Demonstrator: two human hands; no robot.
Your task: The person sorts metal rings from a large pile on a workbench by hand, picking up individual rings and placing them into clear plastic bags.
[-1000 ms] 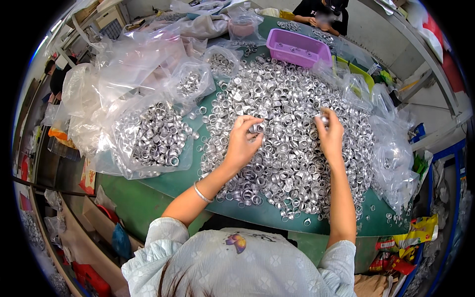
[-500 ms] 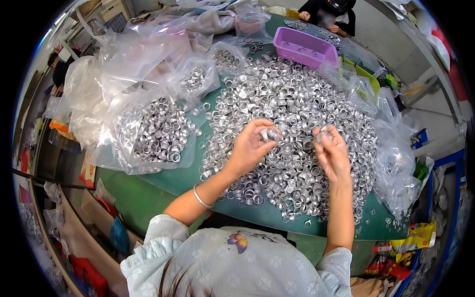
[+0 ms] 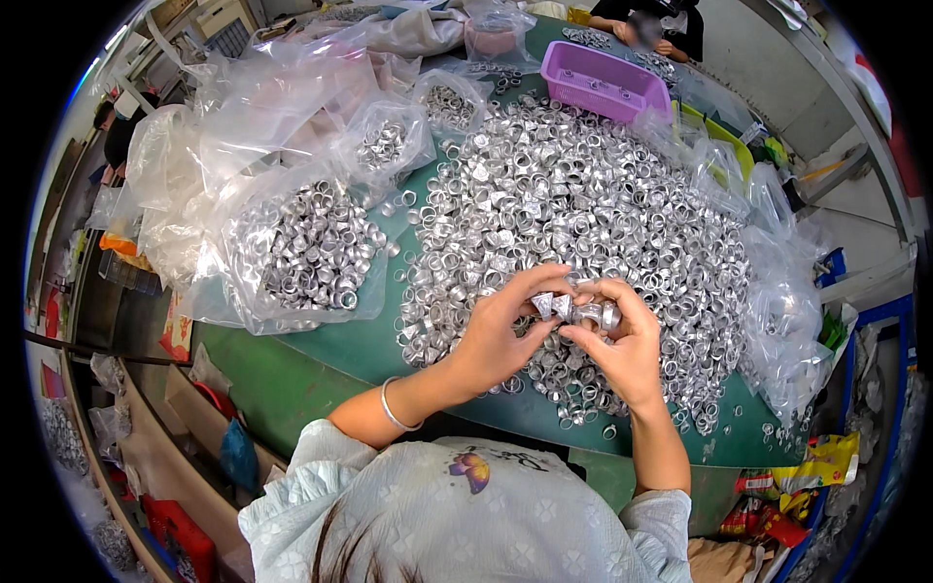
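A wide heap of silvery metal rings (image 3: 573,185) covers the middle of the green table. Over its near part my two hands meet, holding several rings (image 3: 564,308) lined up in a short row between them. My left hand (image 3: 501,335), with a bangle (image 3: 391,403) on the wrist, pinches the left end of the row. The right end lies in the closed fingers of my right hand (image 3: 627,345). Fingers hide part of the row, so I cannot tell whether the rings touch throughout.
Left of the heap, an opened clear plastic bag (image 3: 238,262) holds more rings. A purple basket (image 3: 603,87) stands at the far edge of the heap, beside a yellow-green container (image 3: 729,146). Crumpled plastic (image 3: 782,301) lies right. Another person (image 3: 671,24) sits across the table.
My hands were apart, each with rings in its fingers. They have come together, the right moving left and the left slightly right and nearer, and the rings now form one row.
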